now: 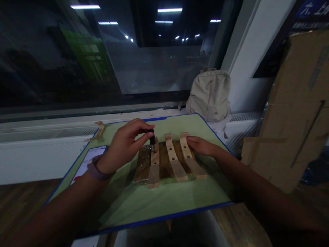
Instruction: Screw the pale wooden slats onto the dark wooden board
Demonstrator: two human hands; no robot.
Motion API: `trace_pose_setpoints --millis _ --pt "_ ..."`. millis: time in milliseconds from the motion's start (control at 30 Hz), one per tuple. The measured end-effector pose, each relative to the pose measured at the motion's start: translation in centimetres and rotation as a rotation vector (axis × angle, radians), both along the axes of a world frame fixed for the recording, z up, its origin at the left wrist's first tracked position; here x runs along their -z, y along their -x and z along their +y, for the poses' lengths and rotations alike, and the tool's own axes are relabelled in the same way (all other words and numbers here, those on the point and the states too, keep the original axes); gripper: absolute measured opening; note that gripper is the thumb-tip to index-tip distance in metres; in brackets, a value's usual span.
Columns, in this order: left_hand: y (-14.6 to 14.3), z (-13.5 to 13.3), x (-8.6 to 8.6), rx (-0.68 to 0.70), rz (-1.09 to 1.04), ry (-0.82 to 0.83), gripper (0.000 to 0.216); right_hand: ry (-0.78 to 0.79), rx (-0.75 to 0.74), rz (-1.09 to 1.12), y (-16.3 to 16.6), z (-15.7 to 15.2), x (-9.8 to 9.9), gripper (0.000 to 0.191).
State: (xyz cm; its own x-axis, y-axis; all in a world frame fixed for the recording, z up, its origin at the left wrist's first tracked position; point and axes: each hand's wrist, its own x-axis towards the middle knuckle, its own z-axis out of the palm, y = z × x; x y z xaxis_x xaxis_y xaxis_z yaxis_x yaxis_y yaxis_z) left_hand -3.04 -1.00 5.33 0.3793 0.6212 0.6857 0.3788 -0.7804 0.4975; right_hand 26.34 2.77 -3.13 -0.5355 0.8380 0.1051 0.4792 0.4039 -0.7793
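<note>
My left hand (128,142) is closed around the black handle of a small screwdriver (152,137). The screwdriver stands nearly upright, its shaft reaching down to the upper hole of the left wooden hook (154,175). That hook, a middle wooden hook (176,166) and a right wooden hook (191,161) lie side by side across a dark brown wooden board (166,159) with a shiny, plastic-like covering at its left end. Dark holes show in each hook. My right hand (202,144) grips the upper part of the right hook, fingers partly hidden behind it.
All this lies on a pale green tabletop (123,209) with a blue edge. A phone (88,159) rests near my left wrist, and another curved wooden hook (99,130) sits at the far left edge. Behind are a beige backpack (210,94) and a window; cardboard (290,113) stands right.
</note>
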Motion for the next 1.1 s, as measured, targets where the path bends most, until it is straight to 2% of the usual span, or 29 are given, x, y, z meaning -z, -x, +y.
trace_pose_setpoints --millis 133,300,367,467,567,667,800,967,1100 --pt "-0.1 -0.6 -0.3 0.072 0.002 0.077 0.015 -0.010 0.002 0.007 -0.1 -0.1 -0.1 0.037" --pt "-0.2 -0.2 -0.2 0.036 0.031 -0.118 0.015 -0.015 0.011 -0.015 -0.2 0.1 0.2 0.040" --pt "-0.2 -0.1 -0.2 -0.001 0.023 -0.138 0.011 0.002 0.006 -0.005 -0.2 0.1 0.3 0.041" --pt "-0.2 -0.3 -0.1 -0.028 0.024 -0.045 0.013 0.025 0.019 -0.003 -0.2 0.1 0.3 0.042" --pt "-0.2 -0.3 0.3 0.007 -0.019 0.051 0.017 0.009 0.028 -0.002 -0.2 0.1 0.4 0.042" --pt "-0.4 -0.1 0.7 0.041 -0.039 -0.046 0.014 -0.007 0.035 0.010 -0.1 0.1 0.5 0.046" --pt "-1.0 0.1 0.9 -0.025 -0.092 -0.174 0.010 -0.007 0.004 0.017 0.1 0.0 0.3 0.054" --pt "-1.1 -0.1 1.1 -0.057 -0.097 -0.086 0.016 -0.003 -0.006 -0.006 0.1 0.0 0.2 0.060" --pt "-1.0 0.0 1.5 -0.029 -0.150 -0.023 0.013 0.001 0.002 0.009 0.1 0.2 0.4 0.058"
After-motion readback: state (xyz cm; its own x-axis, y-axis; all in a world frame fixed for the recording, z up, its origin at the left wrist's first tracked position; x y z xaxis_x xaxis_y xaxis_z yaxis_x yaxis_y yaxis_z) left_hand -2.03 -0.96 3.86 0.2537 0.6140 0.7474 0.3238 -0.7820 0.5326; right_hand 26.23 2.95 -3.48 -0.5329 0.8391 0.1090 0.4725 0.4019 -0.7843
